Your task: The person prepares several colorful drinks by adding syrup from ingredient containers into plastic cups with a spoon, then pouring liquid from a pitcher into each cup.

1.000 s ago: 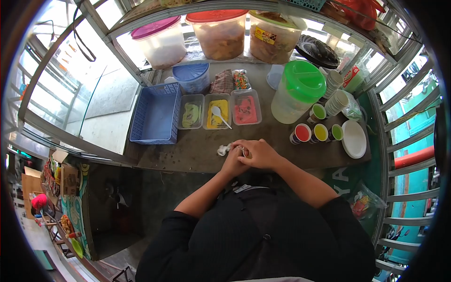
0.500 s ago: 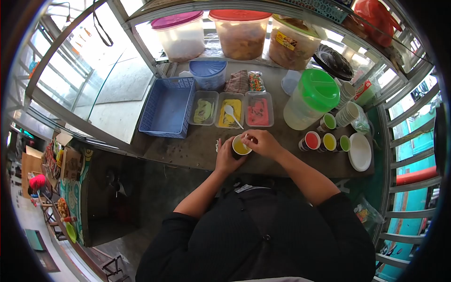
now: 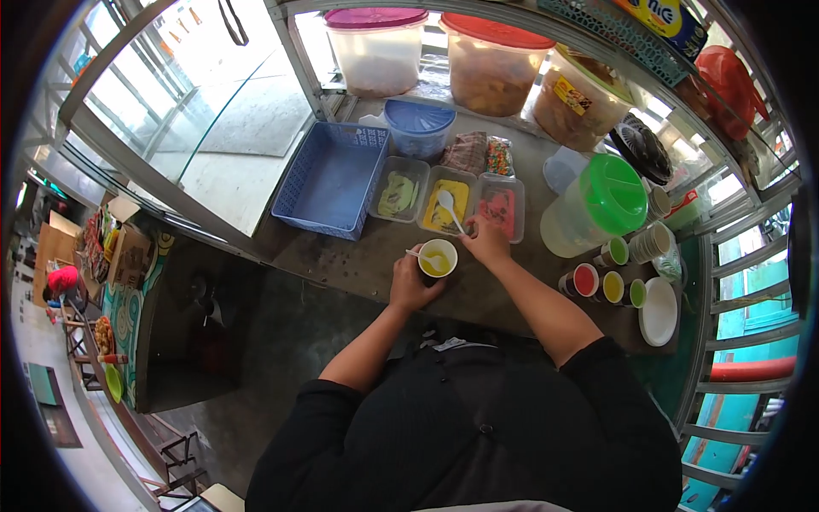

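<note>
My left hand [image 3: 409, 286] is wrapped round a paper cup [image 3: 453, 258] with yellow contents. A small white spoon [image 3: 420, 254] rests in the cup, its handle over the left rim. Beyond it, my right hand [image 3: 488, 242] has its fingertips closed on the handle end of a white plastic spoon [image 3: 446, 200]. That spoon's bowl lies in the yellow mixture of a clear tub [image 3: 424, 224]. On either side sit a tub of green mixture [image 3: 396, 194] and a tub of pink mixture [image 3: 499, 209], the latter partly behind my right hand.
A blue basket [image 3: 328, 224] stands left of the tubs, near a blue-lidded container [image 3: 418, 119]. To the right are a green-lidded jug [image 3: 572, 218], several filled cups [image 3: 612, 288], stacked cups [image 3: 653, 242] and a white plate [image 3: 658, 311]. Large lidded tubs [image 3: 495, 72] line the back.
My right hand has left the cup and moved forward and right to the spoon in the yellow tub. The small spoon now leans in the cup. The camera view has shifted.
</note>
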Tool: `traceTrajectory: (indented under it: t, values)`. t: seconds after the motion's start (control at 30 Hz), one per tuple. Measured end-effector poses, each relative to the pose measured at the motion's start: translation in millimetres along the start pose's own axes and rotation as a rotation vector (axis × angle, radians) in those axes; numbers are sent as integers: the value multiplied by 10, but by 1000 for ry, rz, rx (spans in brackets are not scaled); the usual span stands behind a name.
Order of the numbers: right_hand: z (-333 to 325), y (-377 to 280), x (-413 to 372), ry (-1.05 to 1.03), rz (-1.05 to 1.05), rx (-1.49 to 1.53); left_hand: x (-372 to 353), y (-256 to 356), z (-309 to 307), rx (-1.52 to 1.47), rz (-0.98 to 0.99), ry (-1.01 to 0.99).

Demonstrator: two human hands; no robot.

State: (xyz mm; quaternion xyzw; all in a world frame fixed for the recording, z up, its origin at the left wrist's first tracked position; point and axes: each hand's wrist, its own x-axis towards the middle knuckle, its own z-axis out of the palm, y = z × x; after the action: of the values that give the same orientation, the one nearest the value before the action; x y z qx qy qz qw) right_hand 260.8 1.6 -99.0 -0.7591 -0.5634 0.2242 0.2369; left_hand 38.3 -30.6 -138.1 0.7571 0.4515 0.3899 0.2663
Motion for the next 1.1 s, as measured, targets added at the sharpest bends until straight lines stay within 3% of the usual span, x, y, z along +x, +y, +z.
traceTrajectory:
  t: [0.13,0.23,0.33,0.43,0.73,0.83,0.93,1.1]
  values:
    - [-16,112,134,16,31,147,19,51,-95,35,-1,-95]
    - [-156,192,268,114,-32,121,-6,-9,-50,61,43,-37]
    - [-275,222,346,256,-104,104,-25,-19,-32,8,-43,-35]
    - [-320,177,330,247,-83,57,-14,20,-46,-9,-80,-32]
    - [-183,171,291,200,-276,-17,0,59,-34,0,-69,38]
    - [-225,137,184,-14,29,347,4,55,-37,16,-62,18]
    - [-109,380,188,0,83,633,5,71,-44,11,-92,15]
    - [-253,466,23,12,260,795,23,64,-56,28,-89,-23]
